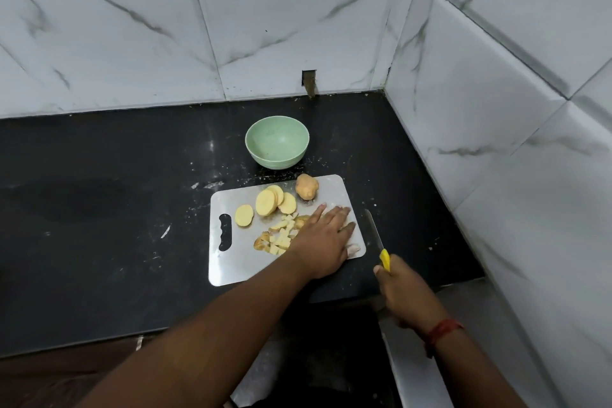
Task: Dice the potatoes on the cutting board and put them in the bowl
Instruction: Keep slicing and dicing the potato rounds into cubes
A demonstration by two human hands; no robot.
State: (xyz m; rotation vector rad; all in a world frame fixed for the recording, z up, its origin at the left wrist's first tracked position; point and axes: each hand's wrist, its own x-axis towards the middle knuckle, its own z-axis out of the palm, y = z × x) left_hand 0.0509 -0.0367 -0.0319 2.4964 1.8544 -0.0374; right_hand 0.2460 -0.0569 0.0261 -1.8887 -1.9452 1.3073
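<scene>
Left hand lies flat, fingers spread, on the board beside the dice. Right hand grips a knife off the board's right edge. Slices and a potato sit near the bowl.

cutting board: brushed metal, dull sheen
bowl: pale green, matt, plastic-looking
desk: black polished stone, speckled with white marks
wall tiles: glossy white, grey marble veining
knife: bare metal blade, smooth yellow plastic handle
whole potato: rough brown skin
</scene>
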